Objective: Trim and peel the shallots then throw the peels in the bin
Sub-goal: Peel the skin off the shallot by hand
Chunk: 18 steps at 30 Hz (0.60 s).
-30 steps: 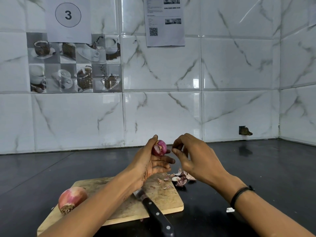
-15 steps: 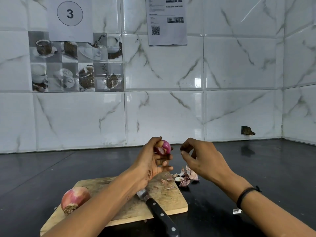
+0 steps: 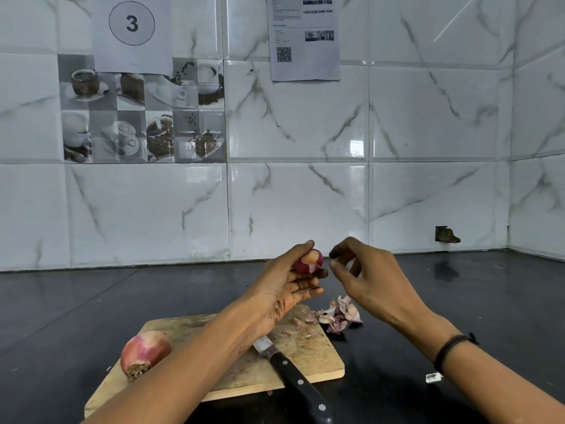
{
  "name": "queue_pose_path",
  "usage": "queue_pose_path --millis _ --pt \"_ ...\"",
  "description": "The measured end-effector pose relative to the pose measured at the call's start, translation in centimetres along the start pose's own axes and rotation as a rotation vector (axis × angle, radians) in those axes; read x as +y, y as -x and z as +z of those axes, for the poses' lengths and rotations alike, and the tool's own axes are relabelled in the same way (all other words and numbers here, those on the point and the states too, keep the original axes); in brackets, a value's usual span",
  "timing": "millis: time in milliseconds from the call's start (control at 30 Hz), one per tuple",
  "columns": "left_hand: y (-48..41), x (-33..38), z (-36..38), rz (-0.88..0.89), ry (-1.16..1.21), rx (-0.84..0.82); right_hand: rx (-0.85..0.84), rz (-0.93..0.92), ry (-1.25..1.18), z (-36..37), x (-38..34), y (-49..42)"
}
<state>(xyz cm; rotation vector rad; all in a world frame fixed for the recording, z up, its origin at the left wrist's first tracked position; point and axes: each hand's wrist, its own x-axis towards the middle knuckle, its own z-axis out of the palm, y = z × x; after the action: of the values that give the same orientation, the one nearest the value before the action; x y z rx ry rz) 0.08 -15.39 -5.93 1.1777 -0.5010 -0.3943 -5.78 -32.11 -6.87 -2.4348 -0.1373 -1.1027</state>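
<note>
1 part-peeled shallot [image 3: 310, 261] sits gripped in the left hand [image 3: 287, 286] above the far edge of the cutting board [image 3: 312, 353]. The right hand [image 3: 367, 280] is curled just beside it, pinch unclear. Best to nip the loose skin edge, strip toward the root, then drop it onto the peels [image 3: 339, 316] off the board's far-right corner.

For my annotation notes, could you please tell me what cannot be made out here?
Head view:
Knife blade: mostly under the left forearm; handle end cut by the bottom edge.
Held shallot: partly covered by the left hand.
Right hand: whether it pinches a peel, too small.
Wall sheet text: too small.
Bin: out of frame.
</note>
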Motion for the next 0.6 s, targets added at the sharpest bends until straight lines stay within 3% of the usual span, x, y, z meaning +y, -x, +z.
queue_pose_path --millis 367,600 --pt "0.8 0.5 0.1 -0.115 -0.155 -0.08 -0.017 -0.137 -0.218 -0.8 -2.0 0.7" --pt "1.0 0.4 -0.2 -0.101 -0.297 0.037 -0.143 -0.181 -0.18 -0.5 -2.7 0.7"
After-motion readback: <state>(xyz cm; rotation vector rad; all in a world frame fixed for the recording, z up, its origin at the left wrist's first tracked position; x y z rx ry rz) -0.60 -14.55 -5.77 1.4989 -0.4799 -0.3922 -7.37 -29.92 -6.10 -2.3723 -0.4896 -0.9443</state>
